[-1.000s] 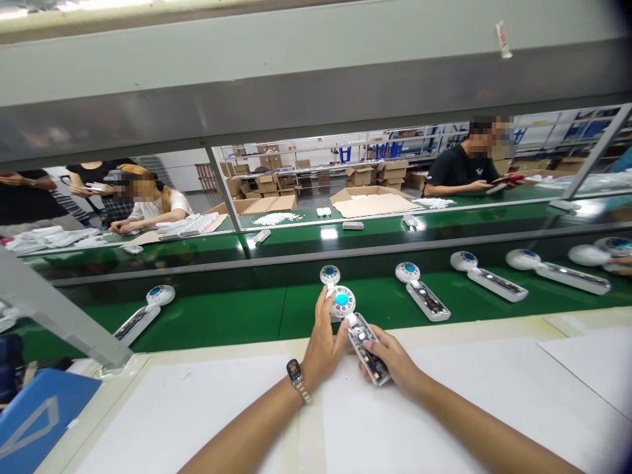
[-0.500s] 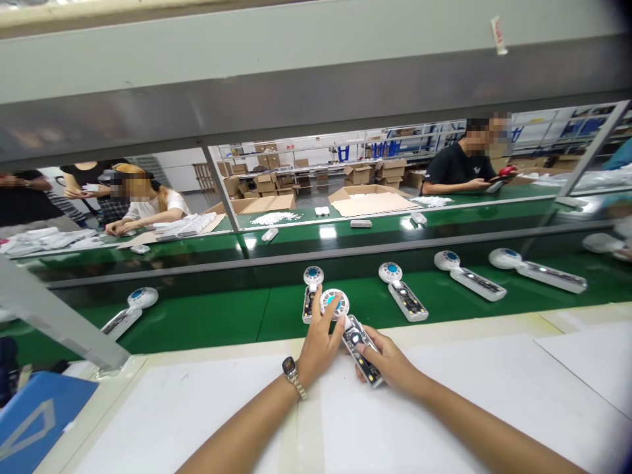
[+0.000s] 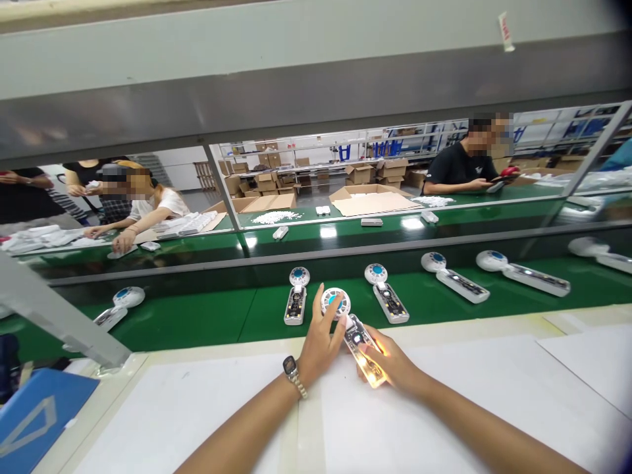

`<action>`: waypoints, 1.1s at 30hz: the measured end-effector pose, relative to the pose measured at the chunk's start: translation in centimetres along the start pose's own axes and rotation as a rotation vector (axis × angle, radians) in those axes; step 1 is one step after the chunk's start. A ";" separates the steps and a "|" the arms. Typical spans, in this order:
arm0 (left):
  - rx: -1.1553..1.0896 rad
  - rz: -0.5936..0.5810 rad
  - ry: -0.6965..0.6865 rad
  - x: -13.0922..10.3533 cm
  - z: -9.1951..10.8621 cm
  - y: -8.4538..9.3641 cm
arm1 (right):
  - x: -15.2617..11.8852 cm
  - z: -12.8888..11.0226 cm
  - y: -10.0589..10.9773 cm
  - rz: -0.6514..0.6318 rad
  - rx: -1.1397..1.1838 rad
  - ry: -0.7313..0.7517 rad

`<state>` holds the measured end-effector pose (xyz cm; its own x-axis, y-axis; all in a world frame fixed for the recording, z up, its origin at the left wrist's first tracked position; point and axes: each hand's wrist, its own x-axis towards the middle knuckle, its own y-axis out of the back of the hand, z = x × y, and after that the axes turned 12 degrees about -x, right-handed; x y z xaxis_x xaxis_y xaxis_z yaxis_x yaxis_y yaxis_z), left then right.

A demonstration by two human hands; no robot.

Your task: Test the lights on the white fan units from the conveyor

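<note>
While aglow, device [image 3: 354, 334] between hands [image 3: 318, 345].

The belt [image 3: 197, 309] is green, the folder [image 3: 44, 411] blue with a grey triangle outline, the worktop [image 3: 419, 421] white.

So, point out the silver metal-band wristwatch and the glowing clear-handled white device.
Silver metal-band wristwatch [image 3: 289, 365]: head view, on its dark face.
Glowing clear-handled white device [image 3: 357, 338]: head view, on the handle's upper part.
</note>
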<state>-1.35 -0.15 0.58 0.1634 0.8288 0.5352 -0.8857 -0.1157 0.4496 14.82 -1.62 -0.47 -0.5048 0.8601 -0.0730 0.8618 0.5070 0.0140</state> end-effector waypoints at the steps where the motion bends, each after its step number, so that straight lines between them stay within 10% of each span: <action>1: -0.001 0.001 0.000 0.0 0.0 0.0 | 0.0 -0.1 0.0 0.000 -0.003 -0.002; 33: -0.034 -0.031 0.059 0.0 -0.5 -0.1 | 0.0 0.5 0.5 -0.066 0.013 0.106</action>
<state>-1.43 0.10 0.18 0.1660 0.8624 0.4783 -0.8951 -0.0718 0.4400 15.27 -1.44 -0.96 -0.5623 0.8263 0.0329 0.8267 0.5626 -0.0005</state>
